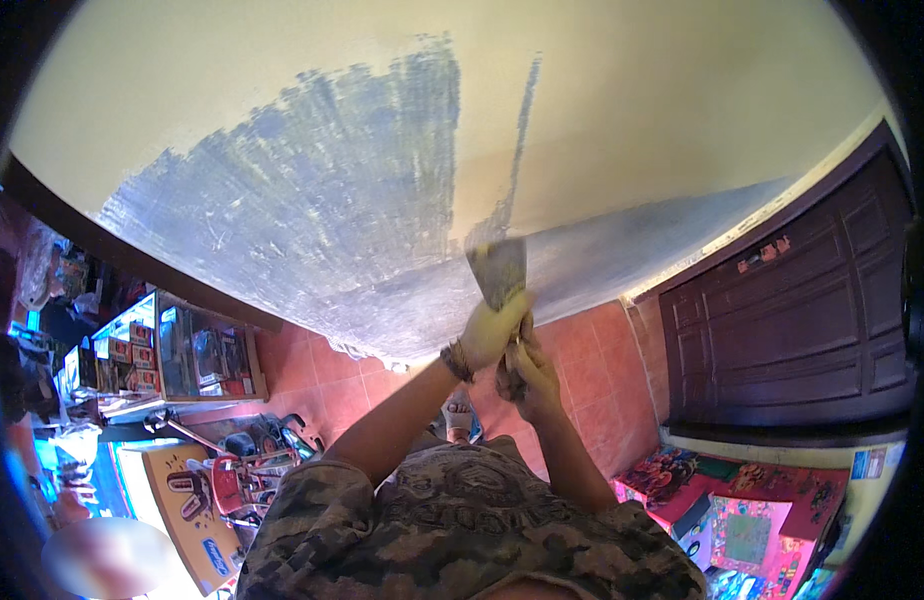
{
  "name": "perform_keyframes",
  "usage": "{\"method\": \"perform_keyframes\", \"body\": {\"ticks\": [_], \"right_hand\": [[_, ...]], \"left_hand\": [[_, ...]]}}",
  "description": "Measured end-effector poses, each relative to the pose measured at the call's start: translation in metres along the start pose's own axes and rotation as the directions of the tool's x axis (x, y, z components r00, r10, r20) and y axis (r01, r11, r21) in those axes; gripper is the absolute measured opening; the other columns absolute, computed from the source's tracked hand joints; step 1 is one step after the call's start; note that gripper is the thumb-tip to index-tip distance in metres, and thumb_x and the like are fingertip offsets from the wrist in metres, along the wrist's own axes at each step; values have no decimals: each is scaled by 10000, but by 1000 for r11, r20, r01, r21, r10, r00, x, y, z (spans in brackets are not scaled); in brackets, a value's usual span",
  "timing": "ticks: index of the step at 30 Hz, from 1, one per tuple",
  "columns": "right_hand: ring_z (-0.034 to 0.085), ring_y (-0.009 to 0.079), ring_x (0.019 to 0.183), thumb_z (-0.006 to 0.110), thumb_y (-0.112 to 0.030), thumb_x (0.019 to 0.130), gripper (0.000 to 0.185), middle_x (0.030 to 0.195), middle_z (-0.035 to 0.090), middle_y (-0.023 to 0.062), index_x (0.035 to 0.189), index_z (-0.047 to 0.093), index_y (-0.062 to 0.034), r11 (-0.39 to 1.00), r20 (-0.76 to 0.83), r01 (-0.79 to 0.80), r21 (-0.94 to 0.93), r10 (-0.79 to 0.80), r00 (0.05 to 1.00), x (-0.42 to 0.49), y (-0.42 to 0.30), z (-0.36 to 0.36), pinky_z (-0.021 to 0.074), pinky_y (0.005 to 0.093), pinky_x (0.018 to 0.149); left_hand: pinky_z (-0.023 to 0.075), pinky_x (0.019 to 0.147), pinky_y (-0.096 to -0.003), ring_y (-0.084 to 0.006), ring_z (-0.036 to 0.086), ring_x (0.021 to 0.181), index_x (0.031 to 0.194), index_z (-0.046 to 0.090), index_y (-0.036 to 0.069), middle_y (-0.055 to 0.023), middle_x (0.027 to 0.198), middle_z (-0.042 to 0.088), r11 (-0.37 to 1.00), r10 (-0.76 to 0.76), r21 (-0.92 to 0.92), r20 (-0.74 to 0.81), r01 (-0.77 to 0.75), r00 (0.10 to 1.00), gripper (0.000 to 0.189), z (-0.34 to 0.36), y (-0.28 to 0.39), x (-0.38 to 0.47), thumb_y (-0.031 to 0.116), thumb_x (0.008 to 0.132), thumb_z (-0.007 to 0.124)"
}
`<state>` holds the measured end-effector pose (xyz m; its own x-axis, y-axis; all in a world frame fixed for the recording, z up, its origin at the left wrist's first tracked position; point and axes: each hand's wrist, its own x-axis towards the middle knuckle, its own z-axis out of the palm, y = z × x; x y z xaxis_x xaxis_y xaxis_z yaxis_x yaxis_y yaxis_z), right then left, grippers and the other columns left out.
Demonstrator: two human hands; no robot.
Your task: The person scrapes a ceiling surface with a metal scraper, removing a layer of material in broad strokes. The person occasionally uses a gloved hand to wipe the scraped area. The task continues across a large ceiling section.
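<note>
My left hand, with a dark bracelet at the wrist, grips a broad flat-bladed tool like a scraper or putty knife. Its blade flares upward, its face smeared grey and yellowish, and overlaps the wall in view; contact cannot be told. Just below and to the right, my right hand is close against the left one, its fingers bent around a small dark object that is too blurred to name. Before me stands a pale yellow wall with a large streaky grey coated patch and a thin grey upright stripe.
A brown panelled door is at the right, above a pink-red covered surface. At the left are a glass display case, a printed yellow-orange box and piled metal-framed items. Red floor tiles lie below the wall.
</note>
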<state>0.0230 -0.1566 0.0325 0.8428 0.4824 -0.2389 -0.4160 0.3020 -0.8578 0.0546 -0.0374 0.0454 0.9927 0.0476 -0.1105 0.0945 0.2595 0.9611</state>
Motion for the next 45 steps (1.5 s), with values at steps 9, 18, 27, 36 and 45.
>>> {"method": "perform_keyframes", "body": {"ticks": [9, 18, 27, 36, 45], "right_hand": [[368, 61, 434, 502, -293, 946, 444, 621, 426, -20, 1349, 377, -154, 973, 108, -125, 194, 106, 989, 9, 33, -7, 295, 214, 362], [337, 49, 405, 493, -346, 944, 390, 591, 395, -20, 1275, 403, -162, 979, 13, -188, 74, 187, 982, 20, 20, 6, 244, 202, 333], [326, 61, 384, 453, -341, 969, 218, 580, 391, -12, 1052, 447, -140, 977, -31, -184, 110, 188, 982, 14, 17, 23, 230, 211, 315], [305, 57, 377, 473, -344, 958, 318, 563, 396, -24, 1182, 429, -124, 957, -86, -281, 68, 286, 954, 3, 15, 28, 232, 210, 336], [354, 50, 440, 511, -315, 941, 308, 606, 421, -41, 1144, 452, -91, 984, -85, -176, 21, 177, 981, 17, 15, 23, 290, 209, 387]], "left_hand": [[425, 664, -261, -98, 488, 752, 1008, 539, 45, -7, 851, 535, 984, -161, -72, -5, 160, 987, 305, -32, -40, -4, 338, 919, 544], [427, 554, -270, -123, 524, 609, 887, 550, 47, -26, 704, 559, 992, -109, -55, 39, 111, 993, 249, -34, -20, 7, 295, 912, 558], [391, 498, -265, -102, 484, 529, 643, 529, 65, -12, 572, 517, 993, -71, -96, 27, 73, 997, 371, -32, -9, 2, 312, 920, 527], [420, 494, -292, -149, 514, 506, 742, 534, 51, -44, 590, 535, 991, -126, -49, 11, 126, 992, 280, -39, -24, -8, 276, 910, 544], [398, 482, -267, -106, 487, 510, 661, 536, 56, -15, 571, 520, 990, -89, -112, -65, 81, 994, 348, -29, -2, -1, 293, 917, 538]]}}
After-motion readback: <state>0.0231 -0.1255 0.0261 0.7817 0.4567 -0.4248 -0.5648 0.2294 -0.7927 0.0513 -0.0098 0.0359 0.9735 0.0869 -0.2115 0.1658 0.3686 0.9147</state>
